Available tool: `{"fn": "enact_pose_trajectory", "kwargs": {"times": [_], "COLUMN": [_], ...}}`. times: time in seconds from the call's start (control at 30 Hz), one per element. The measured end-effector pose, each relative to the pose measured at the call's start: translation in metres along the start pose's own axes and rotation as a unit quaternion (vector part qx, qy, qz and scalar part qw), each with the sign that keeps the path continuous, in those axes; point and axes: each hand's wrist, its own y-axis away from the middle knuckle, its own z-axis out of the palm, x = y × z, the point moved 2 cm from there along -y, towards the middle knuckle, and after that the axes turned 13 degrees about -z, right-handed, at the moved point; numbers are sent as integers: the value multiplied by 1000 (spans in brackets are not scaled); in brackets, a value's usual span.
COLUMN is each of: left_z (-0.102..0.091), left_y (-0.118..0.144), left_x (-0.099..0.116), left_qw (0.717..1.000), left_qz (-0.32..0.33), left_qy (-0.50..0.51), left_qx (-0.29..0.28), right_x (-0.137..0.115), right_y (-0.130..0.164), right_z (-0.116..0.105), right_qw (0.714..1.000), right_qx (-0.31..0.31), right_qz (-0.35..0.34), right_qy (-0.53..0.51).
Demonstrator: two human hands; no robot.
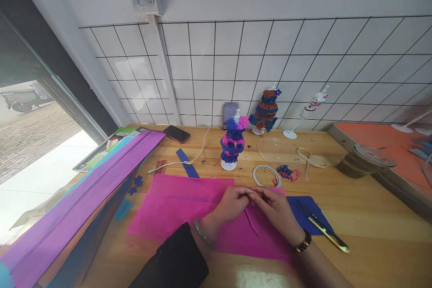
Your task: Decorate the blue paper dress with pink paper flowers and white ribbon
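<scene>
My left hand (pixel 232 202) and my right hand (pixel 275 209) meet fingertip to fingertip just above a sheet of bright pink paper (pixel 182 198). Both are closed in a pinch. From between them hangs a thin pale strip (pixel 251 223), its lower end loose over the pink sheet; the part inside my fingers is hidden. Right behind my hands stands a small doll-like figure (pixel 232 144) in tiered blue and pink paper ruffles on a white round base. A roll of narrow white tape (pixel 255 175) lies flat behind my right hand.
Purple folded paper (pixel 111 193) slants across the left side. A slim yellow-and-black tool (pixel 326 230) rests on blue paper (pixel 308 204) at right. Farther back are a phone (pixel 177 133), a white cable (pixel 202 144), a brown-and-blue ruffled figure (pixel 266 110) and a lidded cup (pixel 361 162).
</scene>
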Motion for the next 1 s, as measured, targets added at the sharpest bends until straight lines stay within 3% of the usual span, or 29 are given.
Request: {"fn": "enact_pose_trajectory", "kwargs": {"times": [0.13,0.33,0.67,1.0], "left_z": [-2,-8,-4,-7], "left_y": [-1,-6,-1,-7], "left_x": [-1,-7,-2,-2], "left_qw": [1000,997,1000,992], "left_qz": [6,-12,9,-30], "left_qy": [-19,69,-4,122], "left_qx": [-1,17,10,0], "right_x": [0,8,0,3], "right_y": [0,2,0,0], "right_z": [-2,-2,-5,-5], "right_qw": [1000,1000,999,999], "right_qx": [-6,-10,9,27], "right_qz": [-9,-12,-21,-15], "right_qy": [4,28,36,33]}}
